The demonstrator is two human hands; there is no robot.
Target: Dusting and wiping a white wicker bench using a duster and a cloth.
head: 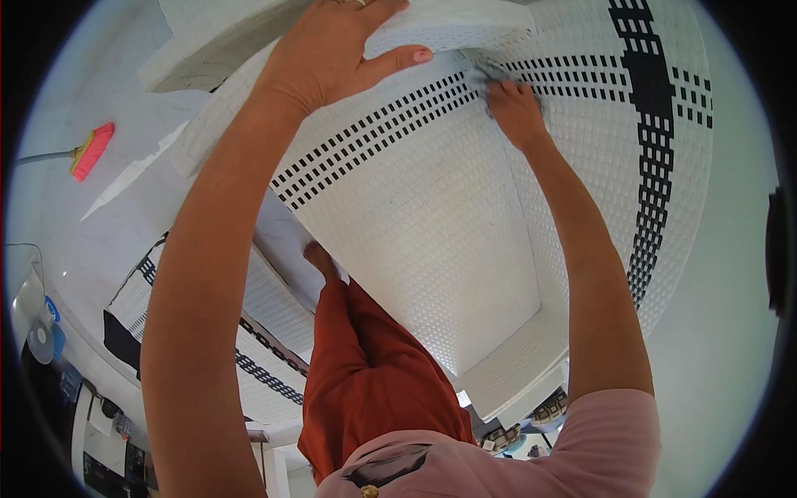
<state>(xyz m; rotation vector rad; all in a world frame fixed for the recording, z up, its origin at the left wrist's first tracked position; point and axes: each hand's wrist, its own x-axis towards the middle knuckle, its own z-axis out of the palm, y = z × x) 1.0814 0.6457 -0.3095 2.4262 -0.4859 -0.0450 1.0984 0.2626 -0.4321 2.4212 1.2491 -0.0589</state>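
Before me stands a white woven sofa [411,218] with bands of black rectangles across its seat and backrest [585,137]. My right hand [515,112] presses a crumpled grey cloth [489,76] into the corner where the seat meets the backrest, over the black pattern. Part of the cloth is hidden under the fingers. Near the top edge of the view, my left hand [336,53] is spread over the sofa's far armrest [461,28], holding nothing. Its thumb points right, and some fingertips are cut off by the frame. Whether the palm rests on the armrest I cannot tell.
A broom with pink bristles [93,151] is on the pale floor [134,118] at left. Another woven seat [274,295] with black bands stands behind my left forearm. A pale wall [716,261] rises behind the backrest. Beside the near armrest [517,367] are patterned items [548,408].
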